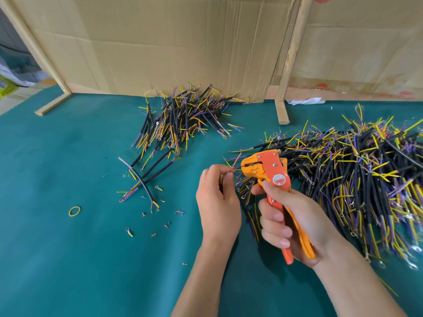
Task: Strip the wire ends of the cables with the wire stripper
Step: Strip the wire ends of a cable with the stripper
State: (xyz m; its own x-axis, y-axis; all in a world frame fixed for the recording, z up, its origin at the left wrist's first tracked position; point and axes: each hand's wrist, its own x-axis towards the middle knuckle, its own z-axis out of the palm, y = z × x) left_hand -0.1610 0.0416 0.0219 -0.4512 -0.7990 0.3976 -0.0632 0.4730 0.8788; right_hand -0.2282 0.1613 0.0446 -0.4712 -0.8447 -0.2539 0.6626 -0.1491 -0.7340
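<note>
Head view, right hand: the right hand (295,216) grips the orange wire stripper (273,191), fingers curled round its two handles, thumb lying near the round sticker by the pivot.
Head view, stripper head: it points left, toward the left hand, just beside the thin wire ends held there; whether the jaws touch a wire cannot be told.
Head view, left hand: the left hand (217,200) pinches one cable (231,170) between curled fingers and thumb, its thin coloured ends sticking up toward the stripper.
Head view, cables: a large heap of cables (357,179) lies on the right of the green tabletop (68,259); a smaller pile (183,117) lies farther back, before the cardboard wall (160,42).
Head view, loose items: a few single cables (142,179) lie crossed left of the hands, a yellow rubber band (74,211) well to their left, insulation scraps (164,223) scattered between.
</note>
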